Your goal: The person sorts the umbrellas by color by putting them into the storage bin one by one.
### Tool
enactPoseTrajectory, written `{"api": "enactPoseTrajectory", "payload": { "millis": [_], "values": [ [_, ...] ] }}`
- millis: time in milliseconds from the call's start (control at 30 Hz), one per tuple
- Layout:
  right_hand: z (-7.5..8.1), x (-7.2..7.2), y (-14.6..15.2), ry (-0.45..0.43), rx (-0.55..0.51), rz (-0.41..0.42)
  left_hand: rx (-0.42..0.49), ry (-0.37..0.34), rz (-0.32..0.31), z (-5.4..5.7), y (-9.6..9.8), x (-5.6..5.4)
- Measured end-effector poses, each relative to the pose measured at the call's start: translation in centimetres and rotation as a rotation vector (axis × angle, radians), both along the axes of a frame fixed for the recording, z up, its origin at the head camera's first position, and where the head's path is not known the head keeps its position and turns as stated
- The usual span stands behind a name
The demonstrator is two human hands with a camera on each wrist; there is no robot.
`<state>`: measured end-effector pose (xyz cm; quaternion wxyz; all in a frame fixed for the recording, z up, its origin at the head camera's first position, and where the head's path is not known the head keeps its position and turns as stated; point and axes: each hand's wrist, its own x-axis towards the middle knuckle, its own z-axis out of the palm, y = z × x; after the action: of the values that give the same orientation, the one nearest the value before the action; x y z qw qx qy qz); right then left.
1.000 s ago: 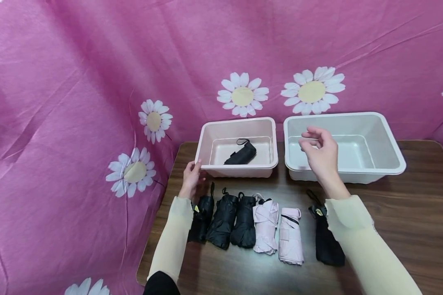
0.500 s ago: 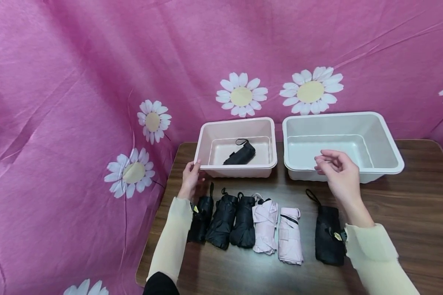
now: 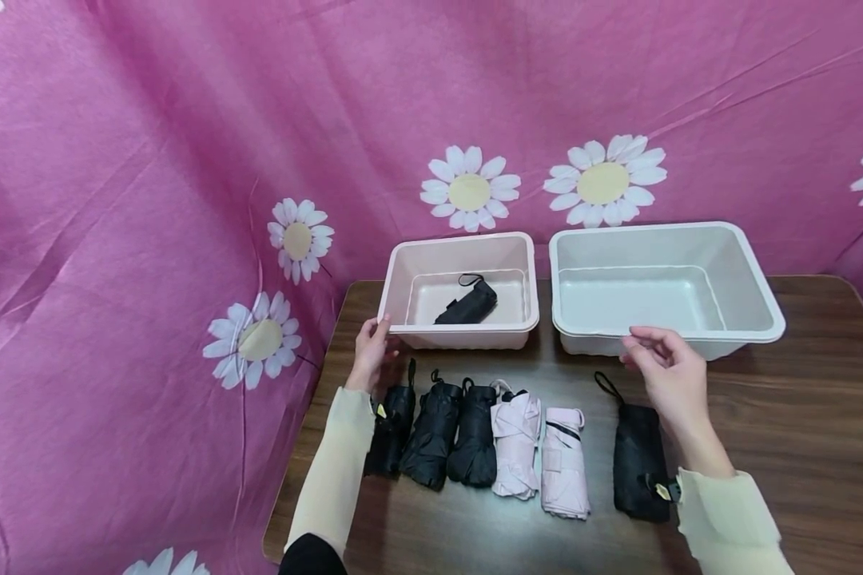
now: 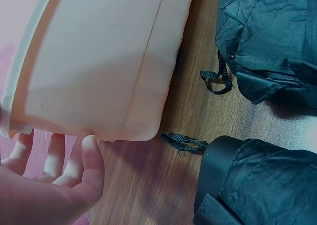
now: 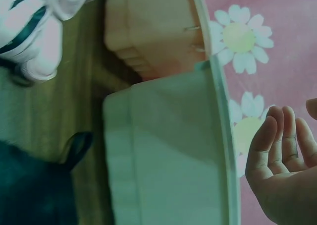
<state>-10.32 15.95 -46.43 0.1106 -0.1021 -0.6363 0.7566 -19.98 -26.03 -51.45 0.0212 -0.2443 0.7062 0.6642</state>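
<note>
My left hand holds the front left corner of a pale pink plastic bin. In the left wrist view its fingers touch the bin's end wall below the rim; the thumb is hidden. A black folding umbrella lies inside that bin. My right hand is raised before the front rim of a white plastic bin, fingers loosely bent, holding nothing. Below it, nearest the wrist, lies another black folding umbrella with a wrist loop.
Three black folding umbrellas lie side by side on the wooden table. To their right are two pale pink folding umbrellas. A pink cloth printed with daisies hangs behind and on the left.
My right hand has come back from over the white bin, toward me and to the right, uncovering the black umbrella on the right. My left hand stays at the pink bin's corner.
</note>
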Motion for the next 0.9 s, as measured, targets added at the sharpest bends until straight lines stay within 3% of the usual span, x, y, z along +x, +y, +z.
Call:
{"api": "enactPoseTrajectory", "payload": {
  "millis": [100,300,467,667,900],
  "values": [
    [-0.9,0.7,0.3,-0.028,0.088,0.01,0.002,-0.003,-0.001,0.0,0.0,0.0],
    [-3.4,2.2,1.1,-0.07,0.578,0.037,0.016,0.0,0.0,-0.1,-0.1,-0.1],
    [-5.5,3.4,1.9,-0.055,0.812,0.087,0.015,0.008,-0.001,-0.2,-0.1,-0.1],
    [-7.9,4.4,1.9,-0.022,0.937,0.12,0.019,0.018,0.013,-0.3,-0.2,-0.1],
    [-9.8,5.9,1.3,-0.231,0.967,0.133,0.022,0.028,-0.002,-0.4,-0.1,-0.1]
  ]
}}
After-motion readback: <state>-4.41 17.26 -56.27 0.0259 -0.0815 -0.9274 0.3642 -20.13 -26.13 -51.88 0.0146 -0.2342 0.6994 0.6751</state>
